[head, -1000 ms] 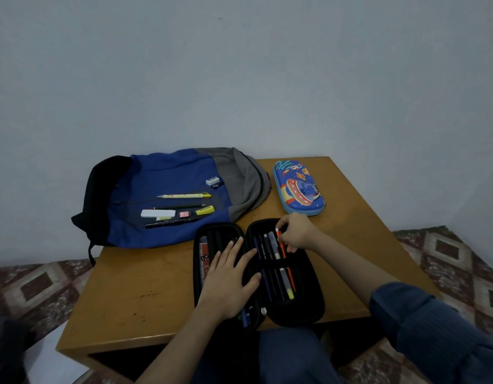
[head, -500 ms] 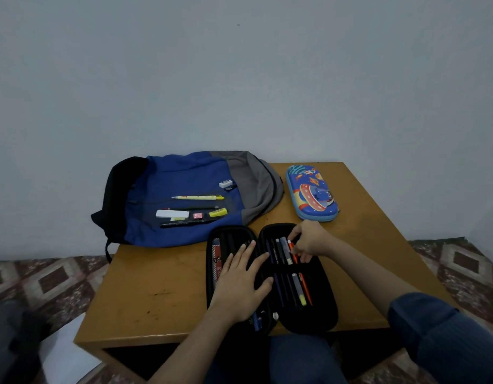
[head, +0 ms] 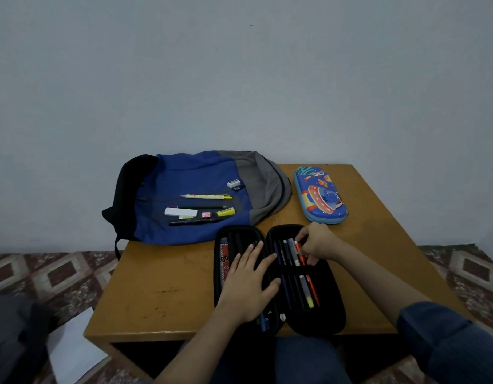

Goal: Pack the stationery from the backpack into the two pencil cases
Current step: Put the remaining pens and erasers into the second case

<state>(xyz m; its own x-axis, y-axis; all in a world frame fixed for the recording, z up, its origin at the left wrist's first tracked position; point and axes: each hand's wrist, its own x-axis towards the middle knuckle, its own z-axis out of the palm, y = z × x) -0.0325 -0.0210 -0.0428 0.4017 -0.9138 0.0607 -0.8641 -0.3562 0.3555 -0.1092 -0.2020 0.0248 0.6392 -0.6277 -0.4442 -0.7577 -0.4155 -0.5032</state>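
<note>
A black pencil case (head: 327,317) lies open on the table's near edge, with several pens under an elastic band in its right half. My left hand (head: 246,285) rests flat on its left half with fingers spread. My right hand (head: 317,242) pinches an orange pen (head: 299,252) at the top of the right half. A blue and grey backpack (head: 195,176) lies flat at the back left, carrying a yellow pen (head: 206,196), a white eraser (head: 181,212), a yellow highlighter (head: 225,212), a black pen (head: 195,222) and other small items. A closed blue space-print pencil case (head: 320,195) lies at the back right.
The wooden table (head: 162,289) stands against a plain wall. White paper (head: 73,347) and a dark bag (head: 12,339) lie on the patterned floor at the left. My blue-sleeved right arm (head: 445,342) crosses the table's front right corner.
The view has shifted, so everything sits further right in frame. My right hand's fingers have moved slightly on the orange pen at the case's top. My left hand stays flat.
</note>
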